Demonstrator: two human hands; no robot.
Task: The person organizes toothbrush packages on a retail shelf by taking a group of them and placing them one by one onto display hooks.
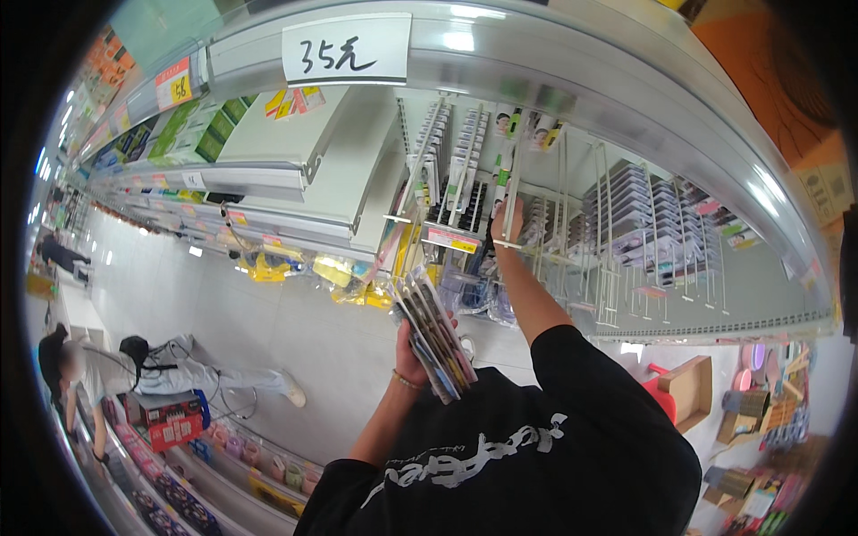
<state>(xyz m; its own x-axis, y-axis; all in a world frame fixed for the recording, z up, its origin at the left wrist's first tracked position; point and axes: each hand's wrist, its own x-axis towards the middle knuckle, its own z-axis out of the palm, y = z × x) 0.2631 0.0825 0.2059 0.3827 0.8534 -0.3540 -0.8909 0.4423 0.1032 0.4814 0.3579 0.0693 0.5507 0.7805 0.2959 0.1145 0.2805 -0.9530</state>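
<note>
My left hand [411, 359] is closed around a stack of thin flat hanging packs [435, 332], held upright in front of my chest. What the packs contain is too small to make out. My right arm stretches up to the display, and my right hand [509, 219] is at a metal hook [511, 179] on the back panel. Right by it hang narrow green and white packs [502, 170]. The hook partly covers that hand, and its fingers are hidden. Rows of small carded packs [465, 152] hang to its left.
Purple-grey packs [643, 219] hang on hooks at right, beside several bare hooks [603, 286]. A curved shelf edge [527, 40] crosses overhead. White shelves [349, 170] stand at left. Another person [134, 366] leans over a shelf at lower left. An open cardboard box [693, 393] is at right.
</note>
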